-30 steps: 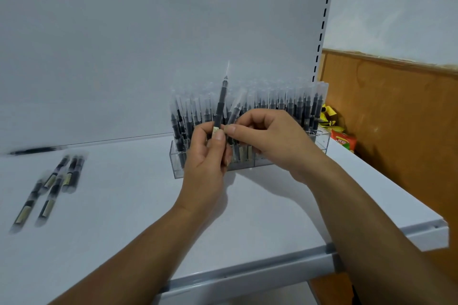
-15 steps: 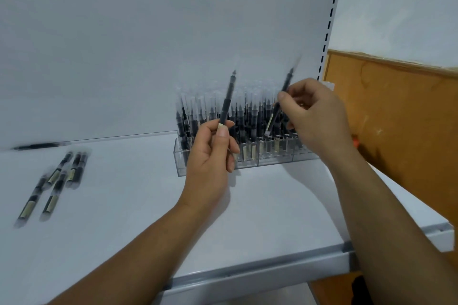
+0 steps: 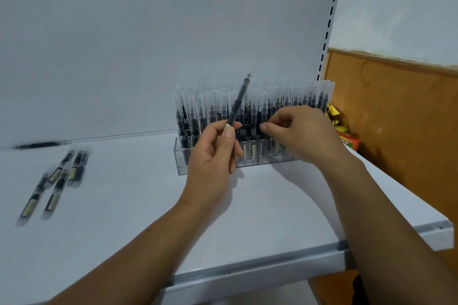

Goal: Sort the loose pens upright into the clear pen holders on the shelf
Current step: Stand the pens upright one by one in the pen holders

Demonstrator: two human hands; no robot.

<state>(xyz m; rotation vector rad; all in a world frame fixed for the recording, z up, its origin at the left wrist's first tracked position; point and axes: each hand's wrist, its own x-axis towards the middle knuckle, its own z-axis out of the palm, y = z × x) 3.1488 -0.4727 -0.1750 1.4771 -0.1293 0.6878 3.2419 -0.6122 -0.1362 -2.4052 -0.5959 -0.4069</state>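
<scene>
Left grip: the fingers (image 3: 229, 132) of our left hand (image 3: 213, 156) are clamped round the lower end of a black pen (image 3: 238, 101), with the thumb pressed on its pale band.
Pen in hand: it points tip-up and leans to the right. Its upper part crosses in front of the standing pens, above the holders and not in them.
Right grip: our right hand (image 3: 302, 134) is curled, its fingers (image 3: 280, 116) in among the standing pens (image 3: 213, 111) right of the row's middle. Thumb and forefinger lie close together, but we cannot tell whether they pinch a pen.
Holders: the clear pen holders (image 3: 182, 163) stand side by side at the back right of the shelf (image 3: 124, 218), packed with capped pens, all upright.
Loose pens: a handful of loose pens (image 3: 57, 181) lie flat on the left of the shelf, well apart from the holders and blurred.
Stray pen: one single pen (image 3: 42, 145) lies along the foot of the back panel (image 3: 124, 57).
Right edge: a slotted upright (image 3: 329, 25) ends the shelf. Beyond it are a wooden panel (image 3: 396, 111) and some colourful packets (image 3: 347, 140).
</scene>
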